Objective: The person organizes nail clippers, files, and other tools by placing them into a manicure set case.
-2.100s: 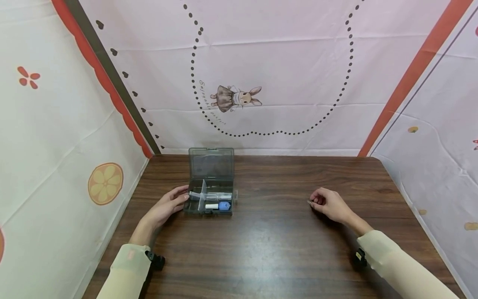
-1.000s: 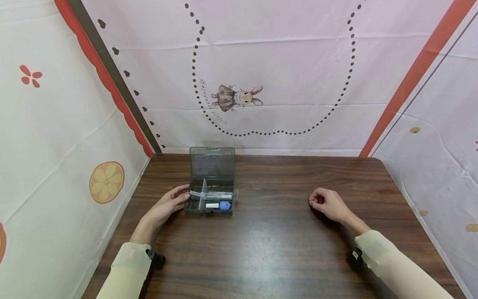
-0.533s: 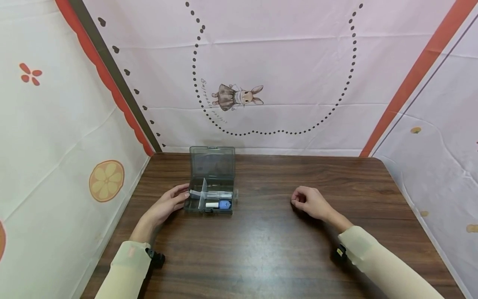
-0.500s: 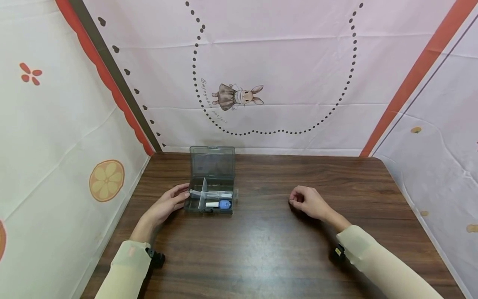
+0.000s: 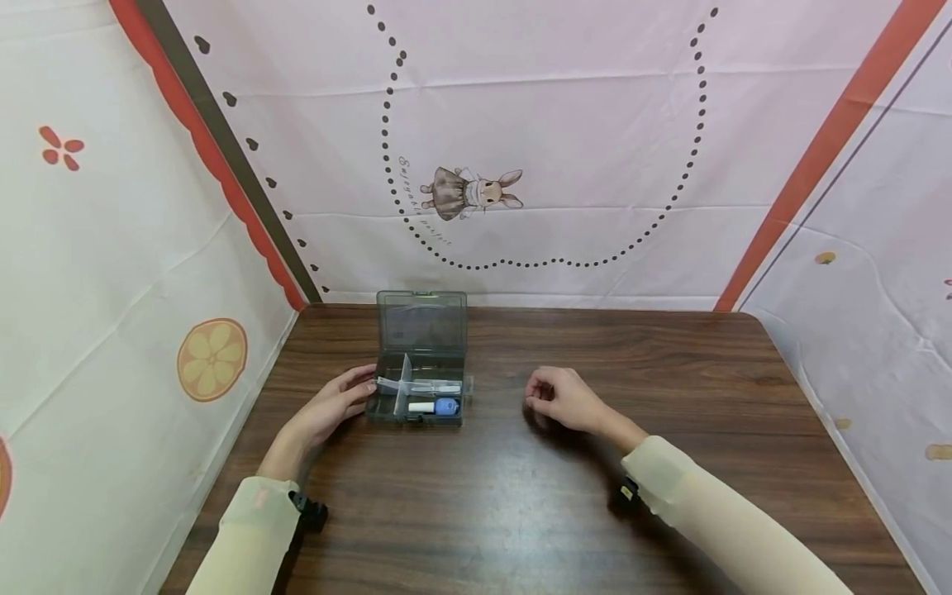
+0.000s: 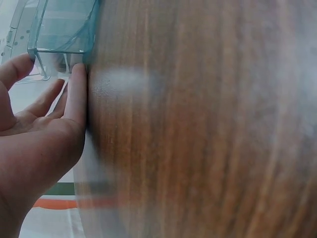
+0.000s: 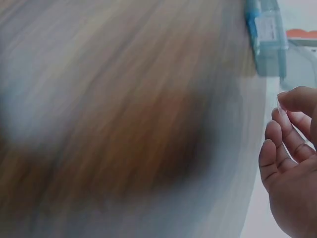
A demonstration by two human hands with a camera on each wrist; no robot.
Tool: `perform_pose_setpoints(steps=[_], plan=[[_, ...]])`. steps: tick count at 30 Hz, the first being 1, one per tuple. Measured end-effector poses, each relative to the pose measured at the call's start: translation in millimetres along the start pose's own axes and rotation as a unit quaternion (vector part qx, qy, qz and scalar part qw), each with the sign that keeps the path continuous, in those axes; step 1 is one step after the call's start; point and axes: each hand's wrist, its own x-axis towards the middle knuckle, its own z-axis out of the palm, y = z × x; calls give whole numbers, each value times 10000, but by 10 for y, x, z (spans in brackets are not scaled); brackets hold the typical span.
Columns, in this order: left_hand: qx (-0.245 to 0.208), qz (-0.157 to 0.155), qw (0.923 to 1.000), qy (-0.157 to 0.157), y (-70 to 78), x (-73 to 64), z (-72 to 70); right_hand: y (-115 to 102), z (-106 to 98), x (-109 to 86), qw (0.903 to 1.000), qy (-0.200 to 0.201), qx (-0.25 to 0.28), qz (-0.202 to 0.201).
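Note:
A translucent grey divided plastic box [image 5: 388, 405] sits on the table at left, its lid [image 5: 422, 324] standing raised. My left hand [image 5: 330, 406] rests against the box's left end, thumb at the rim and fingers fairly straight; the left wrist view shows these fingertips [image 6: 78, 74] at the end wall. To the right of the box, apart from it, is my right hand [image 5: 568, 401], low over the table. Its thumb and forefinger pinch a small thin clear piece [image 7: 281, 108], seen edge-on in the right wrist view. Its kind does not show.
Inside the box lie a small blue bottle [image 5: 446, 406] with a white cap and a clear item [image 5: 435, 388] behind it. Clear dividers [image 5: 404, 384] stand in it. The dark wooden table [image 5: 491, 504] meets printed cloth walls [image 5: 580, 165] at the back and sides.
My right hand has moved left across the table toward the box, carrying the small thin piece seen in its fingers earlier. My left hand and the box have stayed put.

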Motion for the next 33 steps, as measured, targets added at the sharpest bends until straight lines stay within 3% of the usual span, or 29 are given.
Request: perform_pose_setpoints(steps=[15, 33], plan=[[51, 44, 10000, 26, -31, 11, -7, -333, 328, 471, 9986, 14, 99, -526], [4, 105, 9999, 17, -46, 14, -3, -765, 576, 892, 9966, -85, 159, -801]])
